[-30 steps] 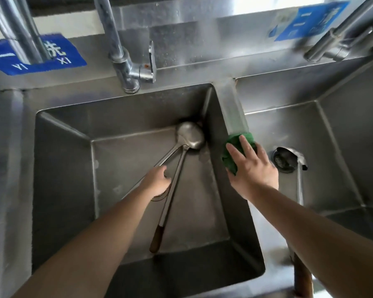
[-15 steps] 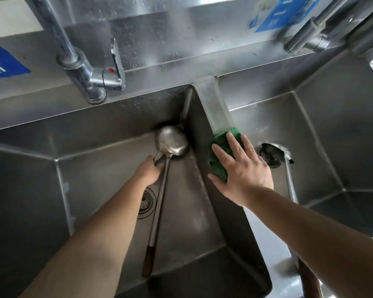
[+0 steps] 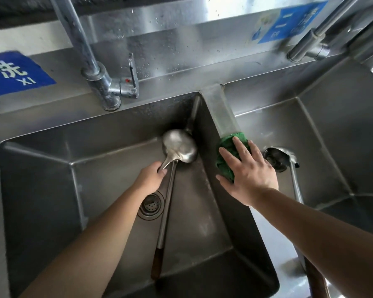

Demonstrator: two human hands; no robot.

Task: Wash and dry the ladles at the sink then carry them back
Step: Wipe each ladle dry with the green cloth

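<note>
Two steel ladles (image 3: 179,147) lie in the left sink basin (image 3: 41,190), their bowls stacked against its back right corner. One has a long handle with a brown wooden end (image 3: 156,267) pointing toward me. My left hand (image 3: 151,177) grips the other ladle's handle just below the bowls. A green cloth (image 3: 226,155) sits on the divider (image 3: 218,108) between the basins, and my right hand (image 3: 248,171) lies over it with fingers draped on it. A third ladle (image 3: 276,158) rests in the right basin, its handle running toward me.
A tap with a lever (image 3: 108,82) stands behind the left basin, and a second tap (image 3: 310,41) behind the right basin (image 3: 342,136). A round drain strainer (image 3: 151,206) sits in the left basin floor beside my left forearm. Blue labels are stuck on the steel backsplash.
My left hand has slid up the ladle handle toward the bowls and uncovered the drain. My right hand stays on the green cloth.
</note>
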